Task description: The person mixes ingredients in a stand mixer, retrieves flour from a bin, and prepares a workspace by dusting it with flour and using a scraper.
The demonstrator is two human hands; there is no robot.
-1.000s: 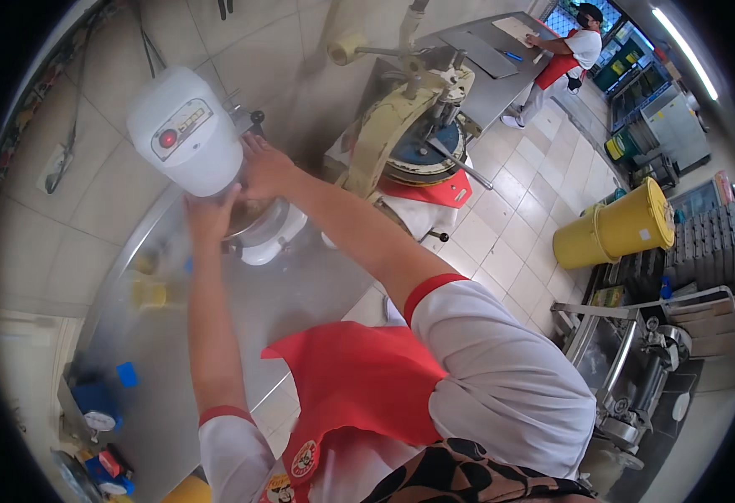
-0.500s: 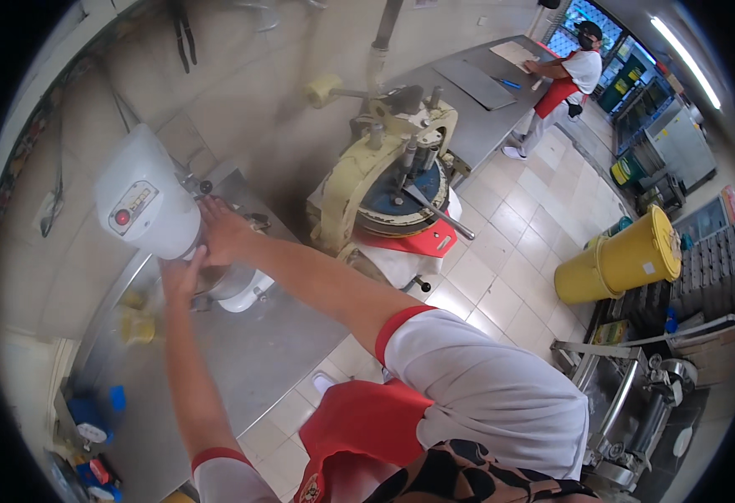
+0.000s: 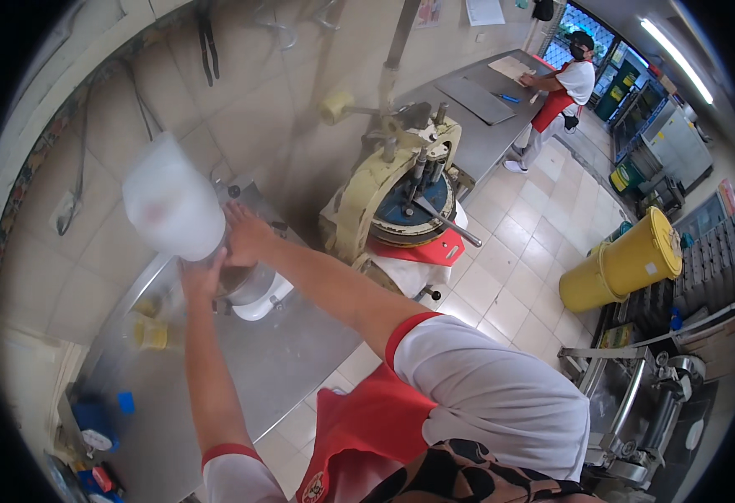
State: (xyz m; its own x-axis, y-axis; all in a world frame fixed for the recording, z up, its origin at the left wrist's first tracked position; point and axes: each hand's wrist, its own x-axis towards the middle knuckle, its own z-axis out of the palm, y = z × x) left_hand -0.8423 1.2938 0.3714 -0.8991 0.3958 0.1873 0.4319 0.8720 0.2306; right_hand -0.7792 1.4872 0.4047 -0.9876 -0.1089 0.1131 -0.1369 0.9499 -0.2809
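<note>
A white stand mixer (image 3: 169, 205) stands on the steel table at my left, its front panel blurred now. My left hand (image 3: 203, 278) reaches in under the mixer head; its thumb points up and the other fingers are mostly hidden. Close beside it, my right hand (image 3: 248, 235) lies against the mixer's right side, its fingers stretched out. Below my hands, part of the metal mixing bowl (image 3: 240, 283) shows above the white mixer base (image 3: 260, 307). What my fingertips touch under the head cannot be made out.
A cream dough divider (image 3: 359, 197) with a long lever stands right of the mixer. A person (image 3: 570, 88) in a red apron works at the far table (image 3: 460, 138). Yellow bins (image 3: 619, 264) and a roller machine (image 3: 648, 411) are at right. A yellow container (image 3: 150, 333) sits near my left arm.
The view has shifted a little, so most things sit slightly lower and to the right. Both hands stay at the mixer, below its head. The mixer's panel has become blurred.
</note>
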